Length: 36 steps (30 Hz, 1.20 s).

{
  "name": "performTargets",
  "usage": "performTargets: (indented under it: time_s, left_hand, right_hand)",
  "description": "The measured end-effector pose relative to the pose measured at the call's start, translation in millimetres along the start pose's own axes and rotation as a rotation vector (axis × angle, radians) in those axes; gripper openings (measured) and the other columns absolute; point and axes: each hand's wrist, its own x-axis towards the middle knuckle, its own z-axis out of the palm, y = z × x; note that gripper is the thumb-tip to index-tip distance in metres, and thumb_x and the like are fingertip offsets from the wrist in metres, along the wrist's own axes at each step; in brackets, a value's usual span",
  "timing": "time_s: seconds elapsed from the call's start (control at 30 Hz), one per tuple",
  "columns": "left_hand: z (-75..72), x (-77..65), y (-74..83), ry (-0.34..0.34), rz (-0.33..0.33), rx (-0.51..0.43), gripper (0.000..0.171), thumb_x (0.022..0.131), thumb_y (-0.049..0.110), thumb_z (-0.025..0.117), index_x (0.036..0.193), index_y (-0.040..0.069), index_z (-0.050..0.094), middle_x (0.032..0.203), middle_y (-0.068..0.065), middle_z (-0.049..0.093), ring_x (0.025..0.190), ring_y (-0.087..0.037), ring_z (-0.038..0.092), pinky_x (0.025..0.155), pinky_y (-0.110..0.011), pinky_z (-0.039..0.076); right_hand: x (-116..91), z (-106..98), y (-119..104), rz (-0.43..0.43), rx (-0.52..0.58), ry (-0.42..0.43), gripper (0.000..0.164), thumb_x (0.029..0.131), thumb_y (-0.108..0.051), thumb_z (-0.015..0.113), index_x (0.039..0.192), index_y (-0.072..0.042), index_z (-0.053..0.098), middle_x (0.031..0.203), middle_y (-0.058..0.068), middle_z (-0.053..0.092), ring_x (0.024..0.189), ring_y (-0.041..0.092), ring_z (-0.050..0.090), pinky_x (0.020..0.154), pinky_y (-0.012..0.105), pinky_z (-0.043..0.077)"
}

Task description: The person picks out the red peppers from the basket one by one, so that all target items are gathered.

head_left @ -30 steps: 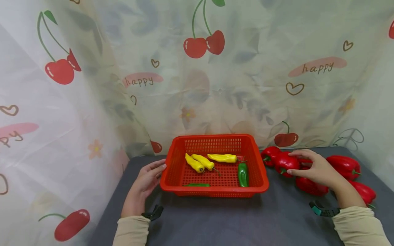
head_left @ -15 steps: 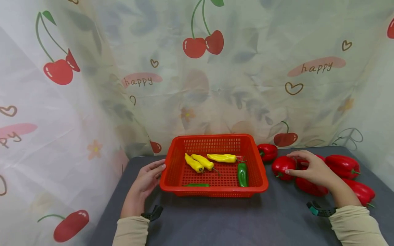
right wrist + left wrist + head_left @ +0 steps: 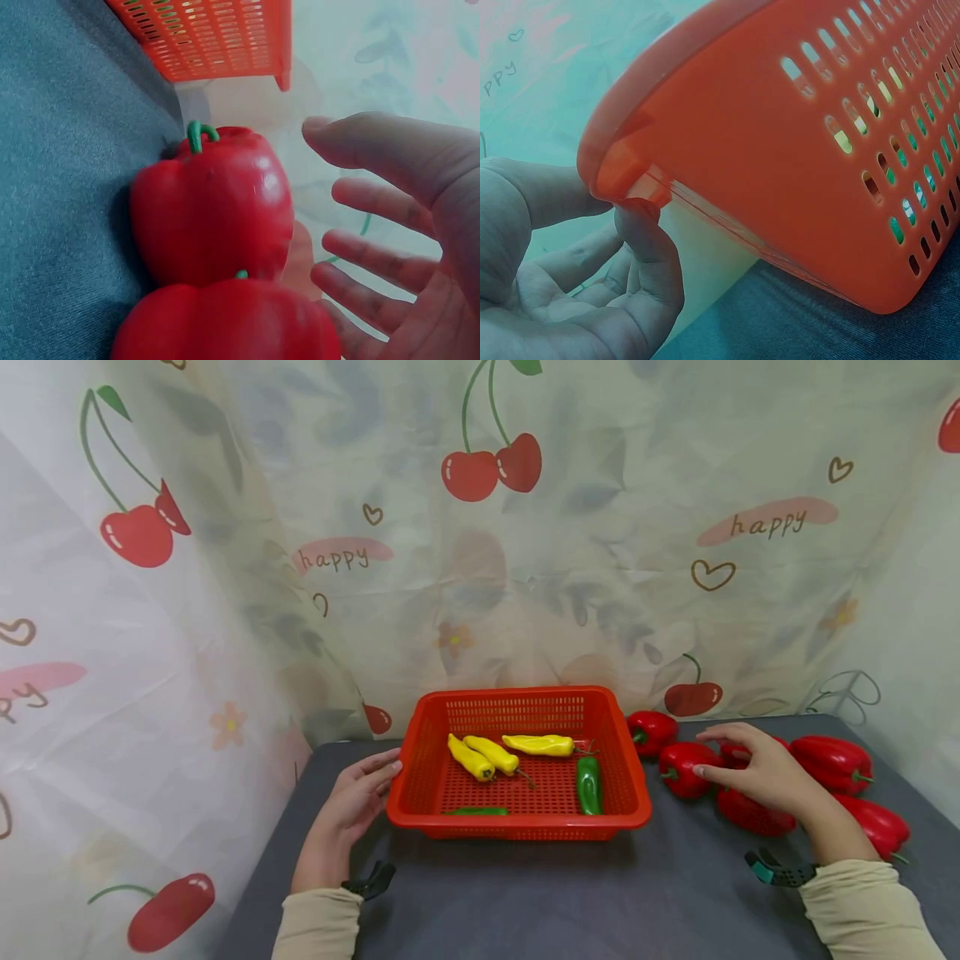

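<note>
My left hand [image 3: 354, 802] pinches the left rim of a red-orange plastic basket [image 3: 517, 821] between thumb and forefinger, as the left wrist view shows. Inside the basket lie three yellow peppers [image 3: 471, 758], a glossy green pepper [image 3: 589, 787] and another green one [image 3: 480, 811] mostly behind the front rim. To the basket's right, my right hand [image 3: 768, 772] hovers over several red bell peppers, fingers spread and holding nothing. Nearest its thumb is a bell pepper [image 3: 681, 772] with a green stem; in the right wrist view a gap shows between that pepper [image 3: 214, 217] and the fingers.
One bell pepper [image 3: 652, 731] sits close to the basket's back right corner. Further red peppers [image 3: 832, 762] lie right of and below my right hand. A cherry-print curtain [image 3: 525, 577] hangs behind the dark grey tabletop [image 3: 555, 902].
Two red bell peppers have shifted: the back one left toward the basket, the other slightly left and nearer me. My right hand has come off the nearer one. My left hand stays on the rim.
</note>
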Motion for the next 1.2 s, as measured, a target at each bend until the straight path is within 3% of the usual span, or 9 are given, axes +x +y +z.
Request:
performTargets:
  time_s: [0.6,0.93,1.2]
  left_hand:
    - [6.6,6.3,5.6,-0.023,0.018,0.011,0.050,0.105,0.014,0.068,0.150,-0.001,0.055,0.118,0.001,0.077,0.102,-0.014,0.075,0.089,-0.032,0.064]
    - [4.0,5.3,7.4,0.001,-0.024,0.033,0.052,0.104,0.019,0.070,0.150,0.000,0.056,0.118,0.002,0.077,0.106,-0.014,0.074,0.090,-0.033,0.063]
    - [-4.3,-5.1,15.3,0.048,0.017,0.184,0.051,0.104,0.024,0.071,0.146,-0.001,0.058,0.111,0.003,0.076,0.093,-0.014,0.074,0.089,-0.031,0.063]
  right_hand:
    - [-4,1,-11,-0.042,-0.025,0.024,0.049,0.101,-0.037,0.074,0.140,-0.009,0.064,0.146,0.021,0.056,0.132,0.043,0.050,0.104,0.072,0.046]
    - [0,3,-22,-0.115,-0.049,-0.012,0.038,0.103,-0.023,0.071,0.139,-0.011,0.066,0.143,0.020,0.059,0.129,0.042,0.054,0.102,0.068,0.049]
    - [-2,5,-36,-0.117,-0.071,-0.030,0.043,0.105,-0.032,0.068,0.142,-0.009,0.063,0.150,0.020,0.052,0.137,0.045,0.048,0.103,0.075,0.046]
